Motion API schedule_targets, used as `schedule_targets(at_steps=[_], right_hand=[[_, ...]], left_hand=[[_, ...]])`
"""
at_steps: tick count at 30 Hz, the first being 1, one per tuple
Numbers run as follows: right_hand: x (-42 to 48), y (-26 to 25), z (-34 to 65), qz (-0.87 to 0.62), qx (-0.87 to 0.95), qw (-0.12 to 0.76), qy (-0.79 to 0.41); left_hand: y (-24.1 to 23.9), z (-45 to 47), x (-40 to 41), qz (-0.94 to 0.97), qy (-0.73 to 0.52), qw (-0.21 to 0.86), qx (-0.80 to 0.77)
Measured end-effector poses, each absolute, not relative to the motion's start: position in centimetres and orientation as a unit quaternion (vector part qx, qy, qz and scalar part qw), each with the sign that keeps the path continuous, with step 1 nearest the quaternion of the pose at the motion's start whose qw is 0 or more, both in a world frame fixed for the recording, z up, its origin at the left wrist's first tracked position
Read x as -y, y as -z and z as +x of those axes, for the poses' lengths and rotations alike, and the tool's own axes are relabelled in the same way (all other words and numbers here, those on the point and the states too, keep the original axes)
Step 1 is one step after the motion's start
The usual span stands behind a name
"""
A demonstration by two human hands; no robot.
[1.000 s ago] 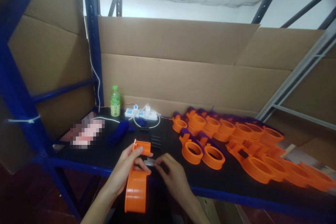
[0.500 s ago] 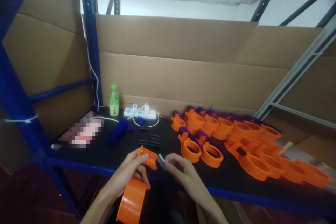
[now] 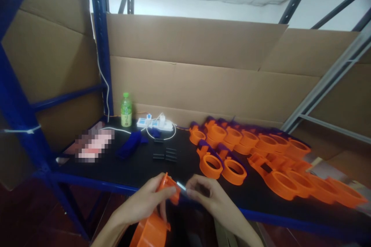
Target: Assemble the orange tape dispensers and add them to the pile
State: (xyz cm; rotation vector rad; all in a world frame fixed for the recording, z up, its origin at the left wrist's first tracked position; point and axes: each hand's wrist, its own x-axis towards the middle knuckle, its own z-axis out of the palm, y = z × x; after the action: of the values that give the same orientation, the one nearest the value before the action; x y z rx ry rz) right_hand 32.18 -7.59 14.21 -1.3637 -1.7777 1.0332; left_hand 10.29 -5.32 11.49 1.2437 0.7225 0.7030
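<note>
My left hand (image 3: pixel 147 197) is wrapped around an orange plastic tape dispenser (image 3: pixel 150 232), its ring hanging below the fingers at the bottom of the head view. The thumb lies along the narrow upper end. In a pinch between thumb and fingers, my right hand (image 3: pixel 207 192) holds a small grey strip (image 3: pixel 181 186) with a pale edge. The strip is right beside the dispenser's upper end; whether they touch I cannot tell. Beyond the hands, several dark strips (image 3: pixel 170 155) lie on the black tabletop (image 3: pixel 116 171).
Orange tape dispensers (image 3: pixel 235 171) lie in rows on the right, several with blue parts. Blue pieces (image 3: pixel 129 145), a white power strip (image 3: pixel 156 124) with cables, and a green-capped bottle (image 3: pixel 126 110) are at back left. Cardboard panels (image 3: pixel 185 81) and a blue frame (image 3: pixel 100 46) enclose the bench.
Both hands have moved slightly down and to the right with the dispenser and strip. The dispenser has turned a little, and the strip now sits closer to its upper end.
</note>
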Motion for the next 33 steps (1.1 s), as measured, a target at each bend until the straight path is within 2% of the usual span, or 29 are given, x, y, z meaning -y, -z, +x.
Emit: schedule_targets(at_steps=[6,11,14,20,26,28,33], right_hand=[[5.5,-13.1,31.2,-0.490,0.673,0.345,-0.432],[3.5,-13.7,29.6,-0.466,0.720,0.331,-0.394],[1.5,-14.8,28.7,-0.439,0.776,0.295,-0.343],[-3.4,-14.9,26.3,-0.467,0.864,0.174,-0.067],[-4.6,-13.0,24.4,-0.465,0.874,0.140,-0.023],[-4.2,-13.8,24.8,-0.457,0.874,0.164,-0.022],[-2.3,-16.8,26.0,-0.383,0.842,0.362,-0.116]], left_hand=[[-10.1,11.1,5.2,0.578,-0.317,0.677,-0.328],[-10.5,10.3,4.6,0.577,-0.346,0.651,-0.350],[-11.5,9.2,4.4,0.577,-0.368,0.635,-0.359],[-12.9,7.6,4.3,0.547,-0.431,0.611,-0.377],[-12.3,6.7,2.9,0.493,-0.511,0.568,-0.416],[-12.1,6.6,2.4,0.485,-0.523,0.552,-0.432],[-11.8,7.1,2.1,0.486,-0.529,0.540,-0.439]])
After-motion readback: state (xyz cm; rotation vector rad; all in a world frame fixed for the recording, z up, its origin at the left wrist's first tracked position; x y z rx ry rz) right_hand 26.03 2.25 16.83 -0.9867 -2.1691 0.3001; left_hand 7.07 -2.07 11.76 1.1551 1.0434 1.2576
